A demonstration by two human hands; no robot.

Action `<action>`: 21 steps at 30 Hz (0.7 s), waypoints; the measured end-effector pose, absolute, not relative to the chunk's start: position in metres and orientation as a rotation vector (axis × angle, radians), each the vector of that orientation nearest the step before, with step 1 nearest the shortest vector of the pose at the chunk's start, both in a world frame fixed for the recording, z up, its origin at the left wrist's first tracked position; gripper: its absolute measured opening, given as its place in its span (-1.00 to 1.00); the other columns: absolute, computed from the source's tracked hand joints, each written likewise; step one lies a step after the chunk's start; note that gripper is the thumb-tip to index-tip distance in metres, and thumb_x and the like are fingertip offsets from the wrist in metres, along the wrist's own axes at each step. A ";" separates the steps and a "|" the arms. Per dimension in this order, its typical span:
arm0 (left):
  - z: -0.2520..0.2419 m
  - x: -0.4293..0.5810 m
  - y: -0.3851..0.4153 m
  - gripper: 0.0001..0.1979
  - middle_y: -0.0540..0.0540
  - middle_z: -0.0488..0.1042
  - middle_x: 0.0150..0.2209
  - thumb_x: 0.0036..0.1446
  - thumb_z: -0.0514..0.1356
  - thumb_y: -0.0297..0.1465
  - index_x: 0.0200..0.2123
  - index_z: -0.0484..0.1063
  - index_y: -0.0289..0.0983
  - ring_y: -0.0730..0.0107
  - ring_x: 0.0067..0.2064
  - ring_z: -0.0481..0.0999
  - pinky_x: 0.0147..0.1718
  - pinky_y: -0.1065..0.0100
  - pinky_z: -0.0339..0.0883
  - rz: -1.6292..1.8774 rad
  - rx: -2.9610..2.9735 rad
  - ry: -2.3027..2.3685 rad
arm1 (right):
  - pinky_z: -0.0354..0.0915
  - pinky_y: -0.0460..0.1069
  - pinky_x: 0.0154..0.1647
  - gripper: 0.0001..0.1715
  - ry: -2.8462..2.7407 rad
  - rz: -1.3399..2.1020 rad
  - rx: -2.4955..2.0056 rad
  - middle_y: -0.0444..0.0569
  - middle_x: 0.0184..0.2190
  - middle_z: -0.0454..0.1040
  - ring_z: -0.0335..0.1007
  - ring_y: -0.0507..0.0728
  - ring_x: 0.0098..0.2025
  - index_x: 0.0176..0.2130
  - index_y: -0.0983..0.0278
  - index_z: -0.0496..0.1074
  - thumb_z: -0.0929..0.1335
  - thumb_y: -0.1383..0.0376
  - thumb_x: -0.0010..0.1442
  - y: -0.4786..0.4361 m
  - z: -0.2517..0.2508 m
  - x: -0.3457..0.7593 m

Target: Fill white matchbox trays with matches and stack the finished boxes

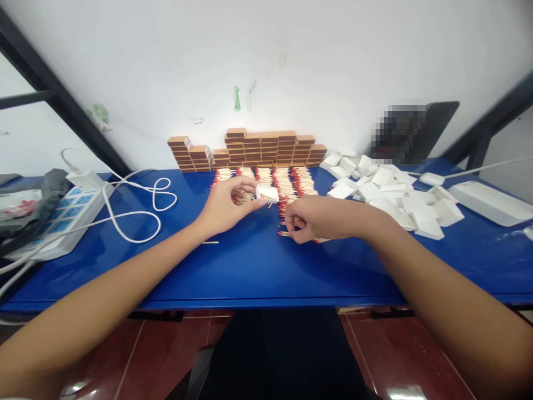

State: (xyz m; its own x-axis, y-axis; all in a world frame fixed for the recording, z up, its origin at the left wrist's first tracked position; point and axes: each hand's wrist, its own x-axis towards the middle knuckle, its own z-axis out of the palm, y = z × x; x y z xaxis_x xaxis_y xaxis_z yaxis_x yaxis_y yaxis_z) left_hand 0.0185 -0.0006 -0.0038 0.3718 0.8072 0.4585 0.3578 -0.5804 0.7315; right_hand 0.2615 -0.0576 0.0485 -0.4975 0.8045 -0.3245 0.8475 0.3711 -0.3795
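Note:
My left hand (pixel 227 205) grips a small white matchbox tray (pixel 267 193) between thumb and fingers, held above the table. A few pale matchsticks lie inside the tray. My right hand (pixel 310 218) is closed in a pinch low over the table, right of the tray. Red-headed matchsticks (pixel 283 234) show at its fingertips; how many it holds is hidden. Behind both hands, rows of loose matches (pixel 306 180) with red heads are laid out side by side, partly covered by my hands.
Brown matchboxes (pixel 261 149) are stacked against the wall. Empty white trays (pixel 387 186) lie heaped at the right, before a dark tablet-like object (pixel 437 130) and near a white box (pixel 491 203). A power strip (pixel 69 214) and white cable (pixel 137 216) occupy the left. One single match (pixel 210 242) lies apart.

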 end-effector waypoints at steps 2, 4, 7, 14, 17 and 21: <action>-0.004 0.018 0.000 -0.53 -0.15 0.71 -0.11 0.03 0.53 -0.02 -0.13 0.64 -0.21 0.17 -0.10 0.69 -0.13 0.25 0.53 1.134 2.121 1.000 | 0.16 0.00 -0.45 -0.88 2.553 -0.747 1.523 -0.17 -0.53 0.51 0.41 0.09 -0.50 -0.43 0.18 0.44 0.44 0.38 0.09 -0.058 0.047 0.260; -0.005 0.018 0.000 -0.56 -0.15 0.71 -0.10 0.05 0.53 -0.03 -0.15 0.64 -0.21 0.19 -0.10 0.69 -0.12 0.26 0.52 1.137 2.127 0.993 | 0.16 0.00 -0.46 -0.87 2.586 -0.704 1.512 -0.17 -0.54 0.50 0.40 0.08 -0.51 -0.44 0.19 0.43 0.44 0.39 0.09 -0.058 0.047 0.259; -0.005 0.018 0.000 -0.55 -0.14 0.71 -0.11 0.06 0.53 -0.04 -0.13 0.64 -0.22 0.21 -0.13 0.68 -0.14 0.26 0.51 1.137 2.127 0.991 | 0.17 -0.01 -0.47 -0.87 2.598 -0.722 1.516 -0.16 -0.53 0.49 0.40 0.07 -0.52 -0.44 0.21 0.43 0.42 0.40 0.11 -0.058 0.047 0.258; -0.004 0.017 -0.001 -0.57 -0.15 0.71 -0.09 0.06 0.53 -0.05 -0.14 0.65 -0.21 0.19 -0.11 0.69 -0.11 0.25 0.51 1.128 2.134 0.998 | 0.08 0.01 -0.47 -0.85 2.614 -0.722 1.480 -0.17 -0.56 0.44 0.29 0.06 -0.55 -0.47 0.20 0.42 0.44 0.36 0.10 -0.057 0.041 0.257; -0.003 0.017 -0.001 -0.57 -0.14 0.71 -0.11 0.07 0.52 -0.07 -0.12 0.65 -0.22 0.21 -0.14 0.68 -0.14 0.26 0.51 1.134 2.131 0.984 | 0.08 0.01 -0.43 -0.87 2.648 -0.640 1.484 -0.15 -0.51 0.48 0.28 0.06 -0.52 -0.46 0.21 0.45 0.45 0.37 0.10 -0.058 0.039 0.251; -0.004 0.018 -0.001 -0.55 -0.12 0.72 -0.14 0.07 0.53 -0.08 -0.08 0.64 -0.22 0.21 -0.12 0.69 -0.12 0.27 0.50 1.139 2.144 0.963 | 0.09 -0.01 -0.41 -0.97 2.658 -0.630 1.497 -0.13 -0.45 0.52 0.33 0.07 -0.46 -0.36 0.22 0.51 0.44 0.35 0.14 -0.057 0.037 0.246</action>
